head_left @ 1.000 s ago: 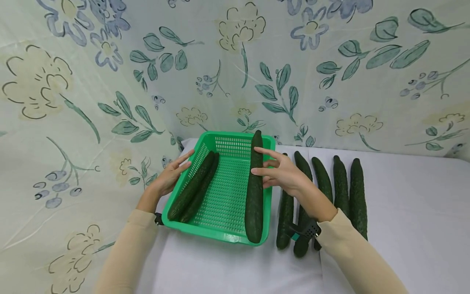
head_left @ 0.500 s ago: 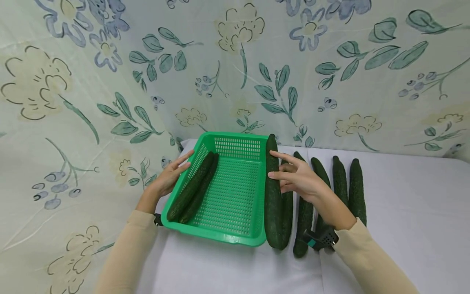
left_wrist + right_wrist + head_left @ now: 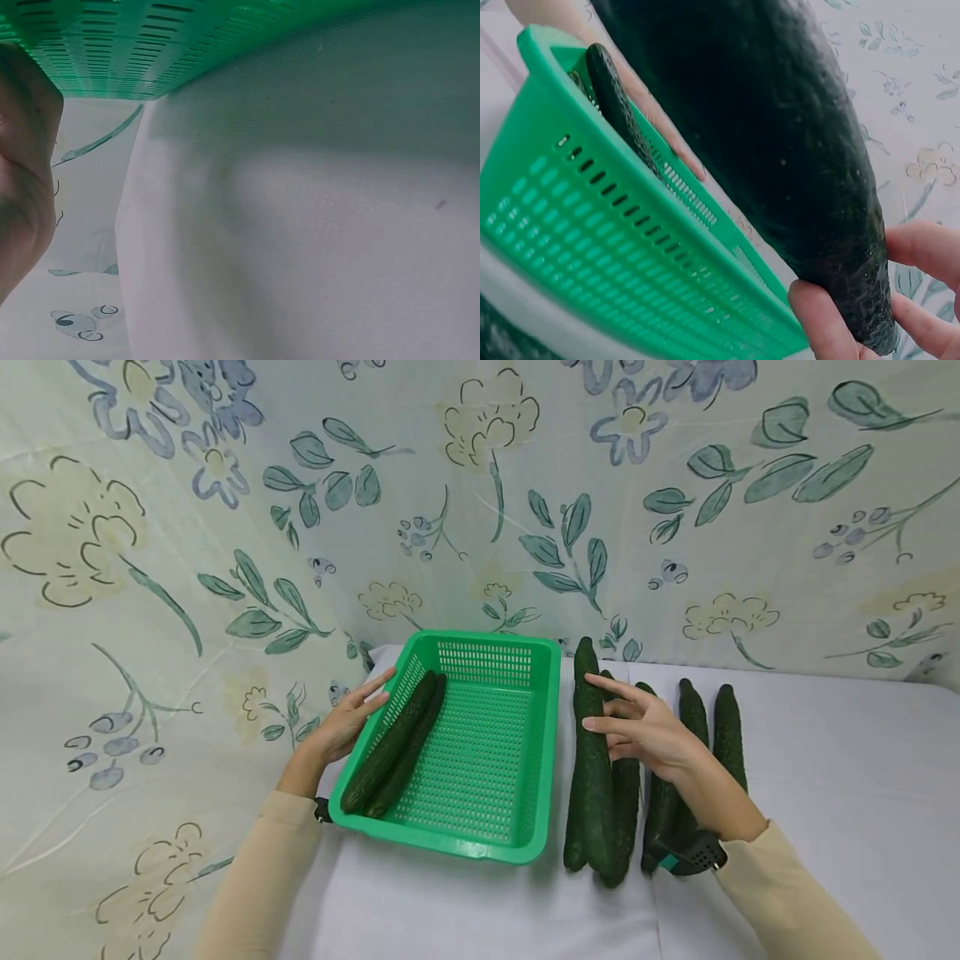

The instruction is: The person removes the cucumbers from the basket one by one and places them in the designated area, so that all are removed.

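Observation:
My right hand point(image 3: 645, 735) pinches a long dark green cucumber point(image 3: 597, 802) between thumb and fingers, just right of the green plastic basket point(image 3: 552, 735). Seen from the right wrist, this held cucumber point(image 3: 780, 150) fills much of the view, above the basket's slotted wall. It overlaps other cucumbers on the cloth, one of them mostly hidden behind it. Against the basket's left side rests my left hand point(image 3: 345, 722), its fingers extended along the rim. Two cucumbers lie side by side inside the basket, the outer cucumber point(image 3: 390, 739) leaning near the left wall.
To the right of the basket several cucumbers lie in a row, including one partly behind the right forearm point(image 3: 693, 714) and the rightmost cucumber point(image 3: 727, 731). White cloth point(image 3: 840, 777) covers the table. A flower-printed curtain point(image 3: 480, 493) hangs behind and at the left.
My right hand has carried its cucumber rightward, from over the basket's right side across the rim to above the cucumbers on the cloth. The left hand and basket have stayed put.

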Tool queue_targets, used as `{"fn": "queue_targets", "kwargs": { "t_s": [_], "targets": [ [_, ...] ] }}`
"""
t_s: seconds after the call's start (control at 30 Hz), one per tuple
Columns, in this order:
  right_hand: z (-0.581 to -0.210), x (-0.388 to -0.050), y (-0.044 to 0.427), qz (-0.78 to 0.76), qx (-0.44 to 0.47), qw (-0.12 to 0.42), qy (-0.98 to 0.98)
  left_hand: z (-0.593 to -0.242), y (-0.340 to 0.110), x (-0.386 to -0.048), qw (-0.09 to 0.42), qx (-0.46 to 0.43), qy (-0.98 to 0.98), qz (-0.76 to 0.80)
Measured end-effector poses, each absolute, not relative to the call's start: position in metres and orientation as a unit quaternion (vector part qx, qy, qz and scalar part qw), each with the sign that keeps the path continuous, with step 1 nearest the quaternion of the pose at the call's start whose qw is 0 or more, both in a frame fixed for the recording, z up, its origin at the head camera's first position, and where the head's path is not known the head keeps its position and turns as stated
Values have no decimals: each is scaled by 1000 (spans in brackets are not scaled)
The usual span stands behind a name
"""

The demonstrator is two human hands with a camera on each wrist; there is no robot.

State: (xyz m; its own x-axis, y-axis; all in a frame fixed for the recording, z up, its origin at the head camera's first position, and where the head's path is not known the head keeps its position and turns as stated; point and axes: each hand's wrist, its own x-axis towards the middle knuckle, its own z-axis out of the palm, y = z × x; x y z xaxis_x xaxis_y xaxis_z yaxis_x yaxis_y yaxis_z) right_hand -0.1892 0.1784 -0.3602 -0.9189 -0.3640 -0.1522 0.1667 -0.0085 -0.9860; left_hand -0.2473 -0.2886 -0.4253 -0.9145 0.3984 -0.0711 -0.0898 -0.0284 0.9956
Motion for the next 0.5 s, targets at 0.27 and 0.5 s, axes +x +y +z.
{"fn": "queue_targets", "kwargs": {
  "t_s": [0.27,0.5],
  "targets": [
    [-363,-187,203,-696,-66,178,693,-425,-288,-246,175,115,671,711],
    [-367,-187,229,-687,-67,178,701,-425,-289,-246,181,122,667,713]
  ]
}}
